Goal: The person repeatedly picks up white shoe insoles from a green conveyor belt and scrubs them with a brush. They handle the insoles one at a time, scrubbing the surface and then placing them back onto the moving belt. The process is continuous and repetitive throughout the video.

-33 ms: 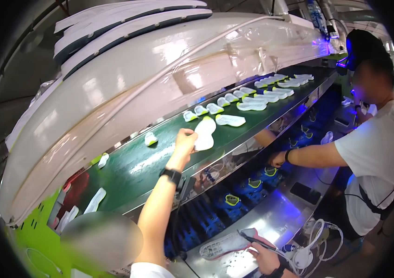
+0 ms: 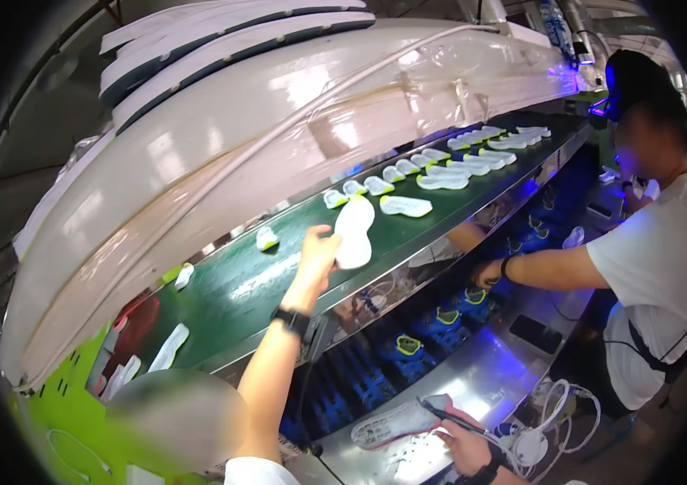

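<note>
My left hand [image 2: 317, 252] is closed on the edge of a white shoe sole [image 2: 355, 234], held tilted above the green conveyor belt [image 2: 250, 283]. Another white sole with a yellow-green heel [image 2: 406, 207] lies on the belt just beyond it. At the lower right, my right hand [image 2: 468, 451] is closed around a slim dark tool [image 2: 450, 415], perhaps a brush; its tip cannot be made out. Beside those fingers, a greyish sole with a reddish edge [image 2: 388, 428] is over the metal ledge [image 2: 416, 469]; whether the hand also grips it is unclear.
Several white soles [image 2: 444, 182] line the far belt. Blue-lit shoe uppers with yellow-green collars [image 2: 409, 346] sit along the lower track. A co-worker [image 2: 654, 250] reaches in from the right. A phone [image 2: 535, 333] and coiled white cables [image 2: 549, 440] are on the ledge side.
My left hand has shifted slightly left and nearer, and the white sole in it has turned a little more upright. My right hand has hardly moved.
</note>
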The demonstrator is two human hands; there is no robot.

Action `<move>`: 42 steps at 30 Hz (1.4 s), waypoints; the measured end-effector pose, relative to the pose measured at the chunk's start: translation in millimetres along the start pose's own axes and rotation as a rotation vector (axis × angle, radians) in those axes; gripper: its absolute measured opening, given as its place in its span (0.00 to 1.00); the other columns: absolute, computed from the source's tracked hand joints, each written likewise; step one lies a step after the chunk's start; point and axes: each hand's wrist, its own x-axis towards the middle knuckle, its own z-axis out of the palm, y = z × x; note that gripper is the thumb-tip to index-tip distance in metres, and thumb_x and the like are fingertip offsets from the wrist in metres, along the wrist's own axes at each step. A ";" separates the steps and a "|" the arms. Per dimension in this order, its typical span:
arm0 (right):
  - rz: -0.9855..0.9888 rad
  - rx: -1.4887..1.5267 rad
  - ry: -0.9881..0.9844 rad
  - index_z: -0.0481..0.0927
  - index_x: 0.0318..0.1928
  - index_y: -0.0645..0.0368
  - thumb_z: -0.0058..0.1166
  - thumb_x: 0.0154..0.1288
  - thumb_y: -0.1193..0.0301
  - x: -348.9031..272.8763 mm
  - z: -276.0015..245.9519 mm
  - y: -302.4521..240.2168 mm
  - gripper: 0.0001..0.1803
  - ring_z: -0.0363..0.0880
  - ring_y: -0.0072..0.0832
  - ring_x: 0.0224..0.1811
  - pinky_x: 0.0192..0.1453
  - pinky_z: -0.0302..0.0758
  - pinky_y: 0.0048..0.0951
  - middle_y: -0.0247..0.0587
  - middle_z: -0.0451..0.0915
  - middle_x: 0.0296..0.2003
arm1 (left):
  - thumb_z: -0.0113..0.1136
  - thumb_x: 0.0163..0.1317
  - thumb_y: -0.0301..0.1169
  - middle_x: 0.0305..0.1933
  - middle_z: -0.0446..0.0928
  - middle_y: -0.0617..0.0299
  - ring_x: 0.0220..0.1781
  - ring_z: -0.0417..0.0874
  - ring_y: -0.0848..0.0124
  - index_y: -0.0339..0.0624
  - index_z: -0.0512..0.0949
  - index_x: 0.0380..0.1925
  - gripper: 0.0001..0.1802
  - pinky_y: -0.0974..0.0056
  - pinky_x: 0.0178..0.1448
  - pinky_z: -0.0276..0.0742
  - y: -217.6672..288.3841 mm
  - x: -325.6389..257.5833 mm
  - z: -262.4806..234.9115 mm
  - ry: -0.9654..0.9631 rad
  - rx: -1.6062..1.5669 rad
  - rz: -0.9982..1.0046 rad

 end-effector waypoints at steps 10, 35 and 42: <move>0.178 -0.471 -0.490 0.80 0.46 0.65 0.56 0.57 0.77 -45.1 31.6 -17.8 0.14 0.76 0.18 0.34 0.39 0.74 0.19 0.39 0.80 0.34 | 0.46 0.60 0.47 0.51 0.74 0.43 0.50 0.78 0.51 0.39 0.63 0.60 0.32 0.53 0.54 0.76 -140.5 -345.0 -88.5 -0.077 -0.890 -0.622; -0.030 -0.909 -1.110 0.82 0.42 0.60 0.55 0.52 0.76 -26.7 78.0 8.6 0.14 0.81 0.33 0.42 0.50 0.74 0.29 0.45 0.81 0.40 | 0.39 0.69 0.46 0.52 0.73 0.44 0.51 0.78 0.60 0.33 0.63 0.58 0.28 0.60 0.54 0.75 -153.9 -368.3 -83.6 -0.057 -1.076 -0.834; -0.424 -1.104 -1.443 0.84 0.38 0.55 0.58 0.50 0.75 -19.7 76.0 -7.4 0.12 0.76 0.33 0.43 0.47 0.73 0.32 0.37 0.83 0.36 | 0.52 0.65 0.39 0.40 0.80 0.58 0.38 0.82 0.72 0.32 0.76 0.44 0.19 0.69 0.41 0.79 -173.6 -353.7 -88.6 -0.674 -0.622 -1.109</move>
